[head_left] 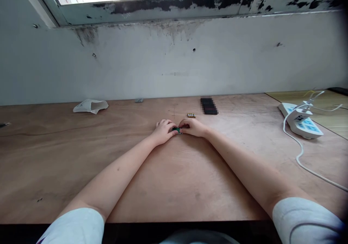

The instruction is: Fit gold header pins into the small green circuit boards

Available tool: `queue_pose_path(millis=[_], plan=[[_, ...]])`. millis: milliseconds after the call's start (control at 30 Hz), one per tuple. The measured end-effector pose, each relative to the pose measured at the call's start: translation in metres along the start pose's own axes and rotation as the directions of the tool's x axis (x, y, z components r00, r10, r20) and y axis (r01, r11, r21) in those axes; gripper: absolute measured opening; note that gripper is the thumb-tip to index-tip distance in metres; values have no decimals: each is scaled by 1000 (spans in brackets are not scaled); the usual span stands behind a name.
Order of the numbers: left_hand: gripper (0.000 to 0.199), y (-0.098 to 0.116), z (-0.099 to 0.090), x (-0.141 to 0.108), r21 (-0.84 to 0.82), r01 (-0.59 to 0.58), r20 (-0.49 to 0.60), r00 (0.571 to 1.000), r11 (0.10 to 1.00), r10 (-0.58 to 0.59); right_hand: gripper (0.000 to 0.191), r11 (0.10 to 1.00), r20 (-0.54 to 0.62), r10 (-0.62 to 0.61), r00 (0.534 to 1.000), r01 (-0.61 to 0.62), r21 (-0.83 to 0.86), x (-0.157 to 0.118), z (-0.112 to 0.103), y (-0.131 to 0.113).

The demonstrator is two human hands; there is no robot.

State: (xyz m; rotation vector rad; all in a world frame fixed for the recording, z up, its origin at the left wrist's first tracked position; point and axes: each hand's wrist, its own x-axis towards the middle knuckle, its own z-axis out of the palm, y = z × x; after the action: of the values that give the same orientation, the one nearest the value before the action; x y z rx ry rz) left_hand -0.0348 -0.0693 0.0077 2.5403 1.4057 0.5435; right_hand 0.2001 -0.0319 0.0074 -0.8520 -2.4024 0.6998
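A small green object (177, 129), mostly hidden, sits at the middle of the frame, pinched between the left hand (163, 131) and the right hand (192, 127), their fingertips closed on it from either side. Just above the right hand lies a tight row of slim batteries (191, 115), near a black rectangular block (208, 106) that is blurred. A crumpled white paper (90, 106) lies at upper left. At right sits a white power strip (300, 120) with blue panels and a looping white cable (301, 149). The grainy plywood table (54, 157) runs beneath a pale wall (136, 66) and a grimy, peeling window frame (163, 10).
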Motion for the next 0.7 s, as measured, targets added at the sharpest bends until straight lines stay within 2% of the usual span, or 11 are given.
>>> queue_pose_path(millis=[167,300,367,533,700], plan=[[32,-1,2,2,13,2,-1,1000,1000,-2,16,984,82,177,981,-179,20,10,0,-2],[31,-2,4,4,4,-13,-5,1000,1000,13,15,967,104,248,963,-253,33,14,-2,-6],[31,-1,3,3,-2,-19,-4,1000,1000,19,16,960,78,262,962,-268,80,12,-3,-5],[30,0,2,1,7,-15,-12,1000,1000,15,19,973,24,185,982,-187,138,0,-5,-2],[30,0,2,0,21,-30,-19,999,999,30,31,961,83,260,962,-267,77,2,-5,-9]])
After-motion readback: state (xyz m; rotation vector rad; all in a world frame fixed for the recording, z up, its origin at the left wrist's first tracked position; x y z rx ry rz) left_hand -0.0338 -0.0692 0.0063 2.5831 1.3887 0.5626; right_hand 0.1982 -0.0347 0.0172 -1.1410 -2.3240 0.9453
